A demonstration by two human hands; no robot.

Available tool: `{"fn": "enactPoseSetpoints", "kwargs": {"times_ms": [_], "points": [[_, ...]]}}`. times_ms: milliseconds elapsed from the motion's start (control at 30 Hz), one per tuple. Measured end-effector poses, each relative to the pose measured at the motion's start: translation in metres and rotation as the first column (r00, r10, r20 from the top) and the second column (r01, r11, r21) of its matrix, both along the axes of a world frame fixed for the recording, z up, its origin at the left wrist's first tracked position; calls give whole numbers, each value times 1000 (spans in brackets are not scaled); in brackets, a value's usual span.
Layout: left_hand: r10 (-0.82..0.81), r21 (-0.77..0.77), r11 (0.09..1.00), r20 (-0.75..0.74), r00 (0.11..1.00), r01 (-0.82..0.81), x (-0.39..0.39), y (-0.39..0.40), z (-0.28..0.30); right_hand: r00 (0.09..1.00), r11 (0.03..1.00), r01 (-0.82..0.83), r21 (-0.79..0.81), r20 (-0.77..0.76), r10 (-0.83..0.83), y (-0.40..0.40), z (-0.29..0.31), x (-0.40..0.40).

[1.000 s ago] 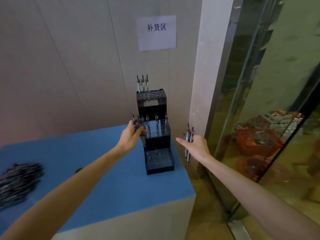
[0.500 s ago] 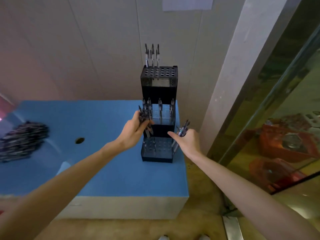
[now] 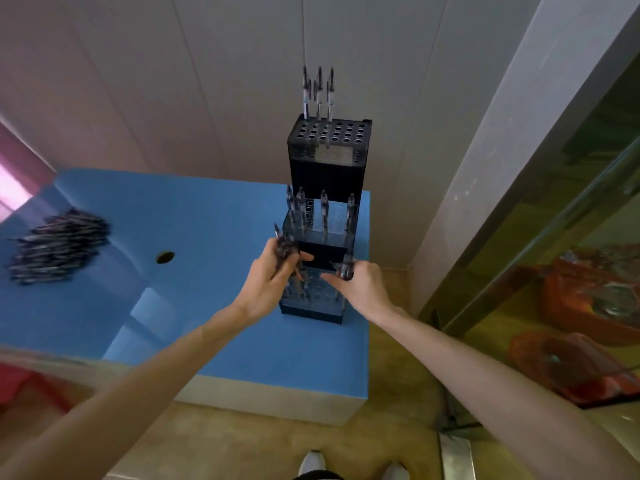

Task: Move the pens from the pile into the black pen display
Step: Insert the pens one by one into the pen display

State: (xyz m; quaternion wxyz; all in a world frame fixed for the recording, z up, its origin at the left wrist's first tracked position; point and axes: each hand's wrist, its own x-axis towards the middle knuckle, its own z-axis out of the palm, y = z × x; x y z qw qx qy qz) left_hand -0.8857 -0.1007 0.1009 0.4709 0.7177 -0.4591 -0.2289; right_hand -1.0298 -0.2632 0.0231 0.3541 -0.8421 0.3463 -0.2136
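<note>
The black three-tier pen display stands at the right end of the blue table. Three pens stick up from its top tier and several from the middle tier. My left hand grips a bunch of pens just left of the middle tier. My right hand holds a few pens over the right side of the lowest tier. The pile of pens lies at the table's far left, blurred.
A round hole is in the table top between the pile and the display. A pale wall runs behind, with a pillar and a glass partition close on the right. My shoes show at the bottom, on the floor.
The view has tilted down and come closer to the display. My right hand with its pens has moved left, from beside the table edge to the lowest tier. The left hand still holds its bunch.
</note>
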Motion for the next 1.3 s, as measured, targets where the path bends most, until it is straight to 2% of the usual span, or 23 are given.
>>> {"fn": "enactPoseSetpoints", "kwargs": {"times_ms": [100,200,367,600,733,833,1000,1167,1300], "points": [[18,-44,999,-45,999,-20,-2,6,-6,998,998,-42,-55,-39,40,5,-10,-3],[3,-67,998,-84,996,-9,0,11,-13,1000,996,-22,-86,-14,21,9,-14,-4],[-4,-107,994,-125,992,-9,6,18,-16,996,970,-81,-230,-59,69,21,-17,-2],[-40,-111,993,-135,990,25,19,28,-11,985,988,58,-142,-156,-80,28,-27,2],[-53,-95,995,-143,988,40,25,29,-11,981,992,113,-62,-152,-121,34,-23,-4],[-68,-89,995,-142,988,55,25,28,-9,990,992,126,16,-73,-125,39,-20,-18],[-91,-81,994,-168,982,78,23,21,-4,964,978,167,124,185,-189,46,-8,-36],[-119,-62,992,-145,982,111,24,12,4,937,953,145,266,273,-219,54,7,-37],[-92,-31,996,-165,982,88,29,4,9,919,932,179,315,285,-272,56,22,-33]]}}
